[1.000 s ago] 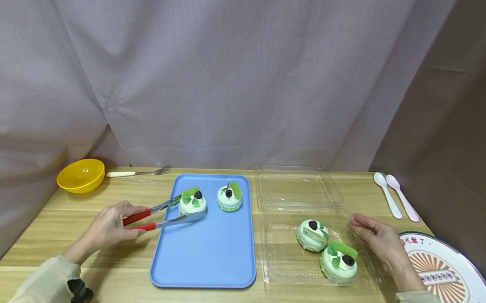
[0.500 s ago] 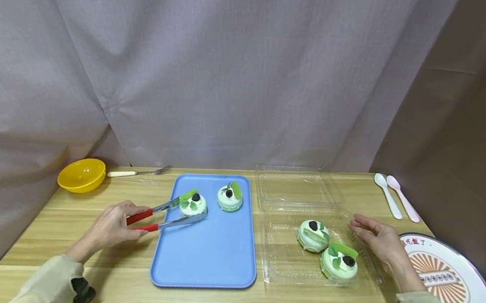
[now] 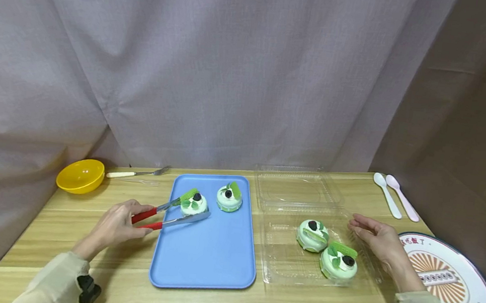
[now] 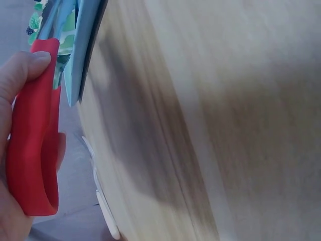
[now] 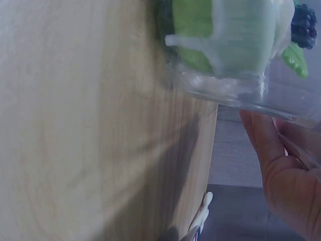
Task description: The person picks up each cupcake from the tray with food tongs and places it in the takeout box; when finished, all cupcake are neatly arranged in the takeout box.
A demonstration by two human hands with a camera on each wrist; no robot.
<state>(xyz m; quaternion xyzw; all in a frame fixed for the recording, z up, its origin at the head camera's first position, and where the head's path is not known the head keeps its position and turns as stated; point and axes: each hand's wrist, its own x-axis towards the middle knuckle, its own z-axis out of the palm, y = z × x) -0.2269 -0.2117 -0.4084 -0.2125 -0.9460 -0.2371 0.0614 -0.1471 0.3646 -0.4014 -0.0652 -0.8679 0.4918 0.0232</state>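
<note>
My left hand (image 3: 119, 225) grips red-handled metal tongs (image 4: 35, 120). The arms of the tongs lie either side of a small pale-green cake (image 3: 194, 206) topped with a dark berry and a green slice. That cake is over the left part of a blue tray (image 3: 208, 262), and a similar cake (image 3: 229, 198) sits at the tray's upper right. On the right, the straight fingers of my right hand (image 3: 383, 242) touch the side rim of a clear plastic container (image 3: 274, 270). Inside it are two more green cakes, one (image 3: 312, 236) behind the other (image 3: 338, 263).
The container's clear lid (image 3: 297, 187) lies folded back. A yellow bowl (image 3: 81, 176) and a cream-handled fork (image 3: 132, 174) are at the back left. White (image 3: 388, 197) and pink (image 3: 403, 199) spoons lie back right, and a patterned oval plate (image 3: 476, 278) stands beside my right forearm.
My left hand and the tongs have shifted slightly to the right, and the cake between the tongs' arms has moved a little with them. The right hand stays put.
</note>
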